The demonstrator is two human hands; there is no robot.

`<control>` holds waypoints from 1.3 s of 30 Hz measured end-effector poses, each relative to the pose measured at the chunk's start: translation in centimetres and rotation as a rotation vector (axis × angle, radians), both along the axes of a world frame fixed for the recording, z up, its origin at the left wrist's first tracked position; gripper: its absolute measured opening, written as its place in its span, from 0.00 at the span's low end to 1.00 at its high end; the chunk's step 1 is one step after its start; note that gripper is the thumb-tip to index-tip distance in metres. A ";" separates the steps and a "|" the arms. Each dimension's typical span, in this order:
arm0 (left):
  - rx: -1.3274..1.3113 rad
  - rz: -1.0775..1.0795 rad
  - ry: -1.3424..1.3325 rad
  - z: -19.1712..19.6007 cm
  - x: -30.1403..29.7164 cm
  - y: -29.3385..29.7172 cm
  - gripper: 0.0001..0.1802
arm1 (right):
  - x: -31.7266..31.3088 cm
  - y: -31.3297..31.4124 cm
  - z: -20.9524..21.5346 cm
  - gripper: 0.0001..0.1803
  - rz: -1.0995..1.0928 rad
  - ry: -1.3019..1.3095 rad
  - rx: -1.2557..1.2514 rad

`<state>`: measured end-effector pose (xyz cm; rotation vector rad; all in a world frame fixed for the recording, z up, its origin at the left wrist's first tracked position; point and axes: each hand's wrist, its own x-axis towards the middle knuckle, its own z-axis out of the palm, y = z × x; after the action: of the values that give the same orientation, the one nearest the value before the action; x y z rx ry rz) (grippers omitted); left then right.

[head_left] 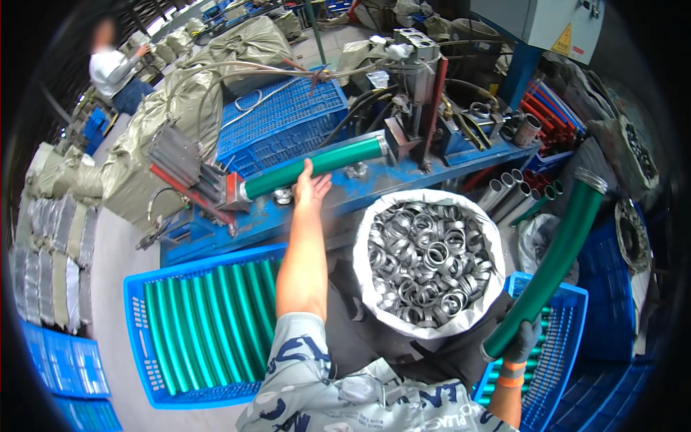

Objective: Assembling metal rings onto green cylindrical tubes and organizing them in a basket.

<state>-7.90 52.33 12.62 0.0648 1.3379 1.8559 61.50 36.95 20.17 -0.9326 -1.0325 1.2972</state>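
Observation:
A green tube lies across the bench machine, its ends between the left metal fixture and the right metal fixture. Bare and palm up, my left hand is at the near side of this tube, its fingers stretched out and its thumb against the surface. Low on the right, my gloved right hand grips a second green tube near its lower end. That tube tilts up and away to the right, with a silver metal ring on its top end.
Between my arms stands a white sack full of loose metal rings. Blue crates with green tubes flank me. Beyond the bench are a blue crate, hoses and bulging sacks. A person stands far left.

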 end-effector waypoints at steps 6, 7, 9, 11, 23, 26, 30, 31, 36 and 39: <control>-0.007 -0.026 0.015 0.4 1.8 -0.9 0.52 | 2.7 -1.8 2.2 0.40 -0.036 0.057 -0.051; -0.003 -0.049 0.010 0.2 2.5 -1.0 0.53 | 3.2 -2.5 2.3 0.39 -0.059 0.061 -0.052; -0.012 -0.059 0.015 0.1 1.1 -1.5 0.54 | 3.2 -2.8 2.8 0.38 -0.069 0.069 -0.060; 0.014 -0.099 0.030 -0.4 0.7 -1.0 0.54 | 3.8 -3.8 3.1 0.38 -0.106 0.081 -0.056; -0.064 -0.205 -0.181 -3.9 -7.2 0.9 0.65 | 22.1 -6.3 -3.5 0.27 -0.627 -0.512 -0.296; -0.166 -0.349 -0.078 -2.0 -3.3 2.6 0.60 | 27.5 -8.3 -14.6 0.31 -0.764 -0.478 -0.553; -0.187 -0.259 0.206 -2.9 6.5 -3.8 0.49 | 30.1 -3.2 -24.4 0.40 -0.743 -0.530 -0.827; -0.172 -0.291 0.284 -1.4 5.8 -7.9 0.46 | 27.9 0.8 -25.8 0.40 -0.646 -0.469 -0.853; -0.392 -0.364 0.617 -3.6 18.4 -15.2 0.32 | 33.8 7.3 -37.2 0.38 -0.641 -0.327 -0.935; -0.476 -0.319 0.743 -3.1 18.7 -21.5 0.32 | 29.7 10.7 -37.8 0.36 -0.606 -0.269 -0.906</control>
<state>10.77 30.82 9.56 0.7288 2.0945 1.2318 91.25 47.63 -17.61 -1.9646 -0.2377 1.1062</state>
